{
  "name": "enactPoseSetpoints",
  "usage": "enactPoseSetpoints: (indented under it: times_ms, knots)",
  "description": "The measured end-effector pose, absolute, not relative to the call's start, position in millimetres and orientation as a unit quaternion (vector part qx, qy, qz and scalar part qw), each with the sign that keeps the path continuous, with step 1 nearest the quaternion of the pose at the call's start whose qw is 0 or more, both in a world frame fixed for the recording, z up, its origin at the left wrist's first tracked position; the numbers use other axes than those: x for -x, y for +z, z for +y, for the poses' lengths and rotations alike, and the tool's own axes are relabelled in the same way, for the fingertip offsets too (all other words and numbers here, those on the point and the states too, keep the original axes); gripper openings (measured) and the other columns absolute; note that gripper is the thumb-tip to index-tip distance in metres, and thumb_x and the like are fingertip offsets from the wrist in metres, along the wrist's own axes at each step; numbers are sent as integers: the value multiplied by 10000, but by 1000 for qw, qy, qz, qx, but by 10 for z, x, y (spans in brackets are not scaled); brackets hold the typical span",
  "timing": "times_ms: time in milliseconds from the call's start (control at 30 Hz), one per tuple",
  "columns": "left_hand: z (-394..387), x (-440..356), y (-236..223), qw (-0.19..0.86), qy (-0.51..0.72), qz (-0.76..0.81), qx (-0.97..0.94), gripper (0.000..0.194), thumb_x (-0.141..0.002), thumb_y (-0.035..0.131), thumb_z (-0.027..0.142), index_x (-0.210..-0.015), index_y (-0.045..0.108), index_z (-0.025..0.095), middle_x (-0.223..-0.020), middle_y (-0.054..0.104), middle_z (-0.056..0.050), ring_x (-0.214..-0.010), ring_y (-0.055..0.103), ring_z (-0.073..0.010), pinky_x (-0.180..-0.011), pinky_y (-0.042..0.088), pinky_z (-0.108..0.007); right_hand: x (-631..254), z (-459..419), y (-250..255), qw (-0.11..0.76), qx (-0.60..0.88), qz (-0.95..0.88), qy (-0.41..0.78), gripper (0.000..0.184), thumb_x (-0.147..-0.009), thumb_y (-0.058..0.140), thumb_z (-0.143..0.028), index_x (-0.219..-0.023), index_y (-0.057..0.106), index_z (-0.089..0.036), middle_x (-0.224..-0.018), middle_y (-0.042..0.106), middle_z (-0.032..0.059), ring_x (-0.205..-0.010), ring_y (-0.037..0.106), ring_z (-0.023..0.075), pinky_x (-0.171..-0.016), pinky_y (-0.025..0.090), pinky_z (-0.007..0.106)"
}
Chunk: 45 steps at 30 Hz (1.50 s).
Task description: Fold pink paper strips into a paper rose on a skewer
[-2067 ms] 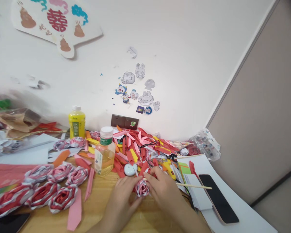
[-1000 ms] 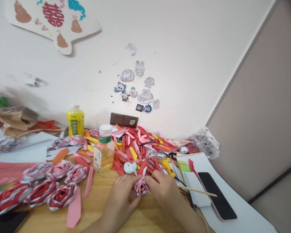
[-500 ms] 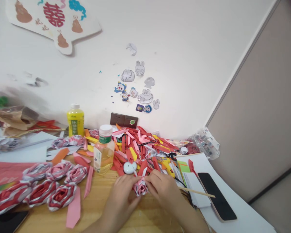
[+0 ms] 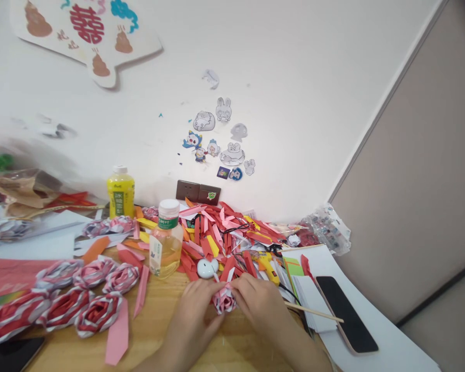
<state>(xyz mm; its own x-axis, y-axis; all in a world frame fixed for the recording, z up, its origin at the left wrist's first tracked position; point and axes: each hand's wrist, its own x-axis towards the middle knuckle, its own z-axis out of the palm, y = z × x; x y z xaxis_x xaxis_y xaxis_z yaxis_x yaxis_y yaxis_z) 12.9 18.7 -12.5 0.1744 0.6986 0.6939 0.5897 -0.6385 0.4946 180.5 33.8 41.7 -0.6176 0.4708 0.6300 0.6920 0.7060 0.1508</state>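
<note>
A pink and white paper rose [image 4: 224, 300] is pinched between both hands above the wooden table [image 4: 155, 330]. My left hand [image 4: 197, 307] grips its left edge, fingers closed. On the opposite side, my right hand [image 4: 258, 299] is closed on the rose's right edge, and a thin wooden stick [image 4: 320, 312] extends rightward from behind that hand. Just beyond the hands lie a white earphone case [image 4: 207, 267] and a heap of folded paper strips [image 4: 228, 227] in red, pink, yellow and white.
Several finished paper roses [image 4: 99, 312] lie at the left. Two drink bottles, one clear [image 4: 166, 243] and one yellow [image 4: 120, 194], stand behind. A yellow glue gun [image 4: 269, 268], white paper slips [image 4: 312, 299] and a phone [image 4: 346, 312] are on the right.
Both hands stay in nearly the same place on the paper rose. The stick by the right hand has shifted slightly down, and the right hand has moved a little.
</note>
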Motion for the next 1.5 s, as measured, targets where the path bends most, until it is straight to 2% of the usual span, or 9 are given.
enactPoseSetpoints:
  times_ms: [600, 933, 1100, 1500]
  knots:
    - [178, -144, -119, 58, 483, 415, -769, 320, -727, 580, 155, -1037, 547, 225, -903, 633, -59, -845, 589, -225, -742, 486, -362, -1803, 337, 390, 305, 288, -887, -195, 300, -944, 295, -173, -803, 559, -162, -618, 542, 17, -551, 538, 123, -483, 349, 220]
    - [184, -131, -153, 21, 481, 412, -773, 353, -727, 594, 180, -1070, 523, 232, -939, 642, -64, -870, 596, -232, -754, 489, -364, -1811, 331, 448, 311, 330, -875, -171, 262, -918, 350, -226, -799, 576, -169, -658, 566, 23, -568, 516, 139, -518, 311, 244]
    - [181, -129, -133, -2, 477, 402, -782, 362, -738, 562, 164, -1089, 509, 232, -943, 641, -69, -882, 594, -234, -768, 480, -375, -1809, 294, 472, 324, 324, -868, -190, 311, -926, 317, -238, -753, 566, -168, -634, 538, 23, -545, 472, 140, -509, 274, 248]
    - [195, -126, -125, -29, 478, 398, -782, 377, -751, 560, 149, -1114, 495, 230, -938, 641, -66, -869, 590, -225, -760, 471, -358, -1799, 276, 455, 328, 330, -861, -205, 337, -934, 334, -216, -730, 598, -169, -593, 543, 18, -519, 475, 139, -491, 264, 261]
